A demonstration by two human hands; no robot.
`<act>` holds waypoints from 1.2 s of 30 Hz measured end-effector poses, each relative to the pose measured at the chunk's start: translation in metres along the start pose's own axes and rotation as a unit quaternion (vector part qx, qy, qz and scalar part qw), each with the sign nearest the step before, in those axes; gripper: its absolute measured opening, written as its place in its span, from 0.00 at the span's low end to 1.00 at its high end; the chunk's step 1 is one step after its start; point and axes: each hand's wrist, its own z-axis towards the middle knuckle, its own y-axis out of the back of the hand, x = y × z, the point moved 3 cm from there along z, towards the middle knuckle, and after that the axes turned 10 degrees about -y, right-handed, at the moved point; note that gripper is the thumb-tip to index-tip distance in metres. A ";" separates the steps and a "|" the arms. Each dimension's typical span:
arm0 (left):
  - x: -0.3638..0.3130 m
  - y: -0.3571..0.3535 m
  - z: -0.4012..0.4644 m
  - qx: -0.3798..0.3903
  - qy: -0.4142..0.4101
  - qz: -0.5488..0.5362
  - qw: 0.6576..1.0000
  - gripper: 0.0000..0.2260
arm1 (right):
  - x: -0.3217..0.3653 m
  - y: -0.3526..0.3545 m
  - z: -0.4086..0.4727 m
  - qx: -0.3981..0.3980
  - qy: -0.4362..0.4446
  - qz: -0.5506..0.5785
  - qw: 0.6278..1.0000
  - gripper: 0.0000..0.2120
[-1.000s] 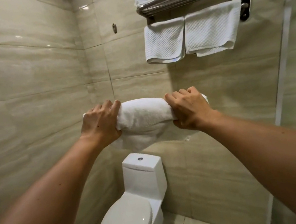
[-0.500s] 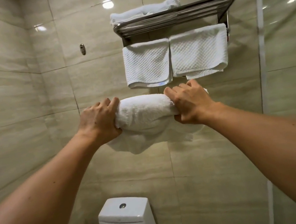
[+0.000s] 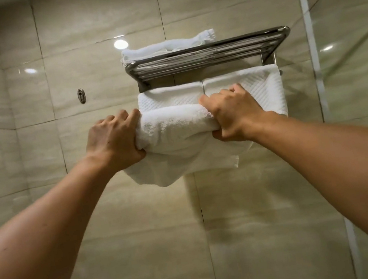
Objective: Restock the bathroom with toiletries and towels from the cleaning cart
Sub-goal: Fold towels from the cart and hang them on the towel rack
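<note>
Raised at arm's length toward the far wall: a thick white towel (image 3: 177, 135), folded over into a loose bundle, gripped at its left end by the left hand (image 3: 113, 143) and at its right end by the right hand (image 3: 234, 114), fingers of both curled over the top of the cloth and thumbs tucked beneath. Held just below the metal rack (image 3: 208, 54), in front of the two waffle-weave towels (image 3: 242, 86) draped side by side over the lower bar. Already lying on the rack's top shelf, toward its left end: one flat folded towel (image 3: 168, 46). Sagging beneath the hands, a loose fold of the carried towel, its lower edge uneven.

Judged from this alone, partly stocked: hanging towels in place, one folded piece up top, shelf space apparently free to the right of it. Still to come, by the look of things: lifting the bundle above the front rail and setting it down on the shelf, then tidying the loose fold. Not in view: cleaning cart, toiletries, sink or counter, so no telling how much of that part remains. To the right, a glass shower panel (image 3: 358, 87); on the tiled wall to the left of the rack, a small metal hook (image 3: 81, 96).
</note>
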 end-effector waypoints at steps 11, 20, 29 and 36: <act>0.019 -0.006 0.085 -0.092 -0.008 0.006 0.996 0.29 | -0.048 -0.001 0.067 -0.039 -0.030 -0.026 0.998 0.27; 0.003 0.004 0.148 -0.147 -0.022 -0.029 0.988 0.31 | -0.100 0.032 0.083 -0.075 -0.060 -0.092 0.991 0.29; -0.020 0.022 0.196 -0.181 -0.030 -0.041 0.982 0.31 | -0.145 0.051 0.091 -0.101 -0.104 -0.138 0.980 0.27; -0.044 0.033 0.225 -0.210 -0.013 -0.021 0.977 0.30 | -0.185 0.049 0.097 -0.158 -0.102 -0.170 0.967 0.30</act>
